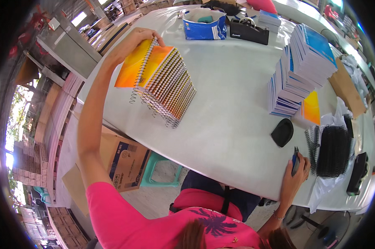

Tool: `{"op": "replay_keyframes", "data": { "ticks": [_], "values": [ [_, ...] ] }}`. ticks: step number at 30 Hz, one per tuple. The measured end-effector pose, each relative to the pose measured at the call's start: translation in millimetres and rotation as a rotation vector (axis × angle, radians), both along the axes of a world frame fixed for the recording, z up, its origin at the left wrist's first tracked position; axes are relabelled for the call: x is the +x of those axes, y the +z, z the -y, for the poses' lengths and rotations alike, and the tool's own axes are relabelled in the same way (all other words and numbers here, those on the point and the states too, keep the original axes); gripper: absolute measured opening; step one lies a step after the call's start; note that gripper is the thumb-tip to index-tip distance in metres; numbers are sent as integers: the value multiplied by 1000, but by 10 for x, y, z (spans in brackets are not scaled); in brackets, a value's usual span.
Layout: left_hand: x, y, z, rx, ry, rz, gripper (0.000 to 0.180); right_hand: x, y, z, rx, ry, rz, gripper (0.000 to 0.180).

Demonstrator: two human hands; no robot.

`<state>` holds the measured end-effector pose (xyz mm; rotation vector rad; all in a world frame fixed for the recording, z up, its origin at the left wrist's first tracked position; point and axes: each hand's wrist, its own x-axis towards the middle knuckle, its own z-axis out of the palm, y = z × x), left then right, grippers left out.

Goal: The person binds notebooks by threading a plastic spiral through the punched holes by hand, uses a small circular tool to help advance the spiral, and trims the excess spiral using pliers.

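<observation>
A tall stack of spiral-bound notebooks (175, 83) stands at the left of the table, their coils facing right and toward me. My left hand (138, 40) grips the upper edge of the top notebook (131, 68), which has a yellow-orange cover. Loose coil ends hang past the covers. Near the table's front right edge, my right hand (296, 172) is closed round small pliers (295, 159) with dark blue handles, their tips pointing away from me. Just beyond them lies a black, rounded flat piece (282, 133).
Piles of blue-covered books (299, 66) rise at the right, beside an orange-covered pad (311, 108). Many black coils (333, 150) lie on plastic near the right edge. A blue box (205, 25) and tape dispenser (249, 31) stand at the back. Below are a carton (129, 164) and green stool (160, 170).
</observation>
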<state>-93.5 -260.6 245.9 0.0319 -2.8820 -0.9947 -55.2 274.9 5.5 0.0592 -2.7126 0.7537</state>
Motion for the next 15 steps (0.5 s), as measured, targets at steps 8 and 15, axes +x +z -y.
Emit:
{"op": "replay_keyframes", "data": {
  "ticks": [8,15],
  "values": [
    [20,-240,-187,26,192,-81,41,5,29,35,5,-8,26,41],
    [-10,-192,-456,-95,193,-102,46,7,44,33,4,-14,29,41]
  ]
}}
